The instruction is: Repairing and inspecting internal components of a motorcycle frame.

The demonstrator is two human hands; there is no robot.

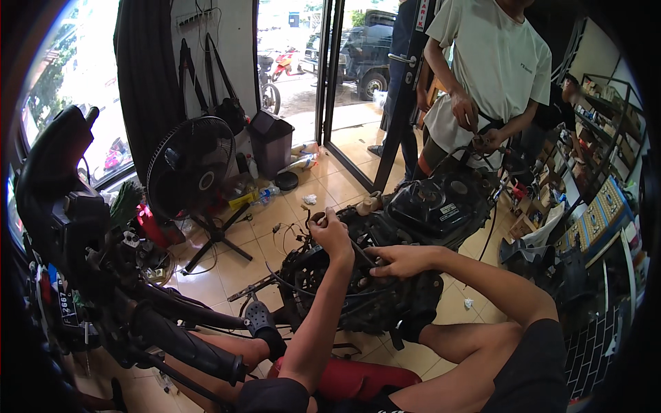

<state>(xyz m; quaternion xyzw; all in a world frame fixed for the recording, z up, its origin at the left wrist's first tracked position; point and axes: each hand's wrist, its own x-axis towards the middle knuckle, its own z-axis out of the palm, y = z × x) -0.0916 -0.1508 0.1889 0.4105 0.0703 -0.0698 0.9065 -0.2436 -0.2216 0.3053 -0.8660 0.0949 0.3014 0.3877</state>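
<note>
A partly stripped black motorcycle (323,282) with exposed wiring and frame stands in front of me. My left hand (332,234) is raised over its far side, fingers curled in a pinch. A thin, dark, curved piece (306,217) sticks up beside those fingers; what they hold is mostly hidden. From the right, my right hand (403,261) reaches onto the middle of the motorcycle. Its fingers and thumb close around a black tube-like part (363,257). Loose wires (286,234) spread out near the left hand. Behind the right hand lies the black tank-like section (437,206).
A black handlebar grip (189,341) juts in at lower left. A floor fan (196,172) and dark bin (270,141) stand beyond. Across the motorcycle, a person in a white shirt (485,62) handles a cable. Shelves (606,124) line the right; a red cylinder (365,377) lies below me.
</note>
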